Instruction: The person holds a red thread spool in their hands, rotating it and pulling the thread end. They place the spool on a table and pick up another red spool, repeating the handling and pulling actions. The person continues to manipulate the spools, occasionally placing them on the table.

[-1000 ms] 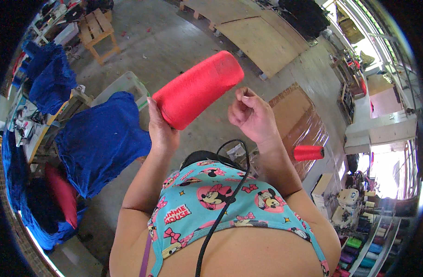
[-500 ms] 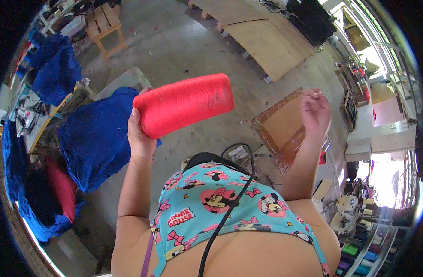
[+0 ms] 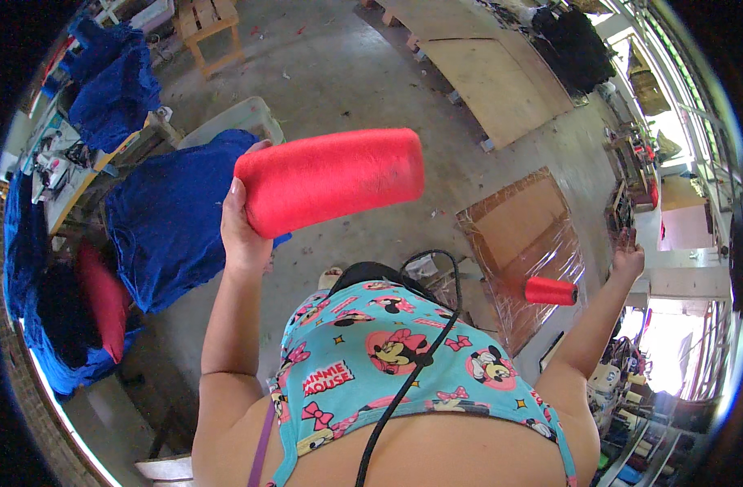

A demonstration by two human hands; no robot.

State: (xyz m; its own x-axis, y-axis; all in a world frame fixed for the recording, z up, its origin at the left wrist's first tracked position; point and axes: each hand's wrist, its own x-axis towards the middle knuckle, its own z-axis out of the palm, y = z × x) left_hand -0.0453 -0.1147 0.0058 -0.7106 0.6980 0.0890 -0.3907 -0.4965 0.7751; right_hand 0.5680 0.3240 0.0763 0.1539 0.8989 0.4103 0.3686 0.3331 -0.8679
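Left hand (image 3: 244, 235) grips 1 large red thread cone (image 3: 331, 183) at its left end, body extending rightward from those fingers; right hand (image 3: 629, 260) well apart, its fingers' spread cannot be told, 1 smaller red cone (image 3: 550, 290) lying left of them.

A garment workshop, from its sewing machine (image 3: 605, 379), blue cloth (image 3: 169, 215), large red thread cone (image 3: 331, 183) and concrete floor (image 3: 331, 89).
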